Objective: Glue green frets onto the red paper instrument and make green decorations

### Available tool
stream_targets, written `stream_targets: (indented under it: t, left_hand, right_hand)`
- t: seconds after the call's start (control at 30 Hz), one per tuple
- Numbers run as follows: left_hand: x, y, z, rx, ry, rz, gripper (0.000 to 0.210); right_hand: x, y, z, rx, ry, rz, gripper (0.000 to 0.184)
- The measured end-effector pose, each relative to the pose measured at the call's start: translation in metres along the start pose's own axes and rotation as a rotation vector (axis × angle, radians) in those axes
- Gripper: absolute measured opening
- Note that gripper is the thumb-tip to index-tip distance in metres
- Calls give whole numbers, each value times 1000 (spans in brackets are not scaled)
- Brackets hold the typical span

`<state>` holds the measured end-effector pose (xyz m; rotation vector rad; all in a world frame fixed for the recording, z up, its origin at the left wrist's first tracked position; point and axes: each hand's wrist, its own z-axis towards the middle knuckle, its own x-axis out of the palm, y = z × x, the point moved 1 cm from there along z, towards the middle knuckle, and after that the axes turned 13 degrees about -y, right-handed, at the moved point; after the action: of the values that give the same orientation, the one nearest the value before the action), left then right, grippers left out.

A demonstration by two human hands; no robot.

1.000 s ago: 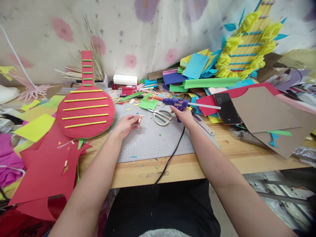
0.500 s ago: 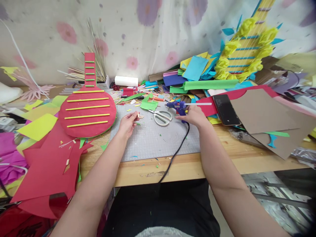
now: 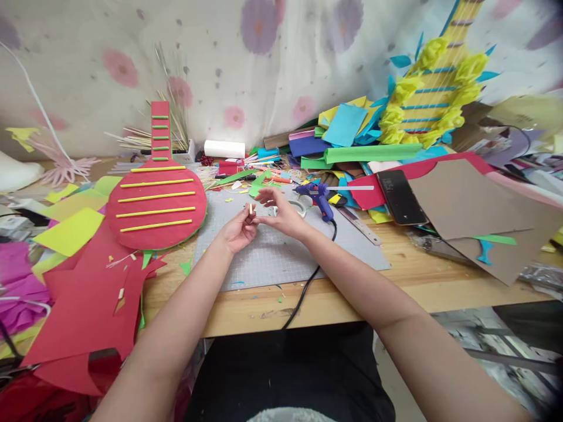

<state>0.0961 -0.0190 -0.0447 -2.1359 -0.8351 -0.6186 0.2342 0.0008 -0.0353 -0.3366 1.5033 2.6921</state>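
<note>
Over the grey cutting mat [image 3: 264, 266], my left hand [image 3: 240, 231] pinches a small pale stick piece [image 3: 250, 208] between thumb and fingers. Close beside it, my right hand [image 3: 284, 215] has its fingers apart, the lower ones near or touching the left fingertips; I see nothing held in it. Scissors [image 3: 299, 206] lie mostly hidden behind the right hand. A blue-purple glue gun [image 3: 319, 196] with a white glue stick in its back lies on the mat to the right. Left of my hands rests a red paper-covered lute shape [image 3: 156, 202] with yellow strips across it and green ones on its neck.
A metal ruler [image 3: 358, 225] and a black phone [image 3: 402, 196] lie to the right, beside brown cardboard [image 3: 470, 205]. Red paper sheets [image 3: 88, 293] cover the left. At the back stands a yellow flowered instrument [image 3: 433, 99]. The glue gun's black cord [image 3: 303, 293] crosses the table edge.
My right hand has let go of the glue gun, now lying on the mat, and moved left to my left hand. My left hand has turned palm-up slightly, still pinching the small piece.
</note>
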Motion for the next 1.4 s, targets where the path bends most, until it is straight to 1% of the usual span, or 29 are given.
stream_targets:
  t: [0.1,0.23,0.4,0.53,0.6,0.7,0.8,0.87,0.9,0.93,1.0,1.07,1.13,1.17,1.23,1.27,1.3,1.4]
  left_hand:
    - [0,0,-1,-107,67,-83,20]
    - [1,3,-1,-161,66,-133,24]
    - [2,6,0,-137,72,-130,23]
    - [1,10,3,-127,61,-108,21]
    - [1,12,5,-130,60,-96,19]
    - [1,13,5,-126,88,-78,16]
    - [2,6,1,-97,90,-8,12]
    - [3,-4,-2,-25,59,94,12]
    - [3,-10,-2,45,24,153,12]
    - [5,-16,-1,142,-31,212,11]
    - [8,-29,4,373,-197,345,14]
    - [14,-40,15,573,-333,572,20]
    - [22,-48,29,799,-427,896,26]
    - [26,-51,37,880,-461,1060,29]
    - [35,-54,51,948,-529,1321,24]
    - [40,-54,57,957,-575,1423,24]
    - [44,-54,62,938,-613,1499,28]
    - [57,-49,69,855,-644,1628,48]
  right_hand:
    - [8,-6,-1,16,-21,83,56]
    - [13,-8,-4,51,-93,162,54]
    - [12,-4,-8,73,-158,226,49]
    - [10,1,-11,78,-161,186,45]
    - [10,4,-12,102,-160,172,43]
    - [8,5,-12,156,-171,222,43]
    - [1,1,-8,200,-233,296,47]
    - [-7,-5,-5,214,-302,282,49]
    - [-11,-9,-4,220,-330,252,48]
    - [-14,-14,-3,227,-349,209,48]
    - [-20,-21,-2,238,-360,117,47]
    - [-23,-26,-3,231,-360,40,46]
    - [-23,-29,-4,211,-360,-29,45]
    - [-23,-29,-4,200,-359,-62,45]
    - [-23,-31,-5,186,-370,-119,44]
    - [-23,-32,-5,182,-383,-137,44]
    - [-23,-33,-5,181,-401,-149,45]
    - [-26,-39,-4,206,-461,-165,46]
